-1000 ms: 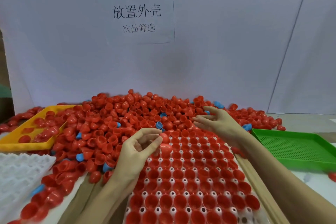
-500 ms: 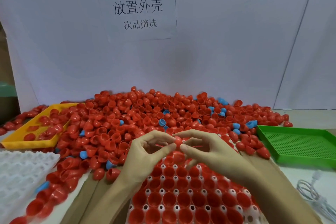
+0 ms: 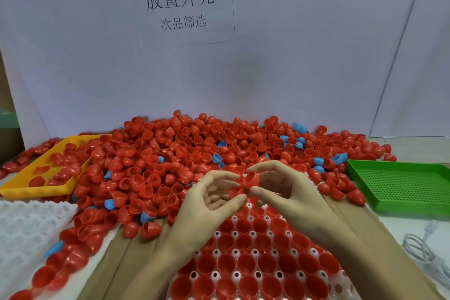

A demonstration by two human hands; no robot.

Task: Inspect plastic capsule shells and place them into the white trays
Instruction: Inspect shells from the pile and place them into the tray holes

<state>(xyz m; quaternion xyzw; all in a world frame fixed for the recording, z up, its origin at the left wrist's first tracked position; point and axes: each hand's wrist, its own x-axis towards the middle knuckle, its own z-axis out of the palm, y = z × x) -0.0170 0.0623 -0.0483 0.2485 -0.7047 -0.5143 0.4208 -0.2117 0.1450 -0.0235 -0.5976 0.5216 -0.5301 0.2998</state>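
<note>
Both hands meet above the far end of the white tray, the left hand and right hand each pinching a red shell between thumb and fingertips.

2 hands, 2 white trays, 1 yellow tray, 1 green tray, red shells too many to count

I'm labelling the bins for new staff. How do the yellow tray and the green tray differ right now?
The yellow tray sits at the left, holds loose red shells and is partly buried by the pile; the green tray sits at the right, shows only bare perforated floor and stands just clear of the pile. Both are shallow rectangular plastic trays with raised rims.
</note>
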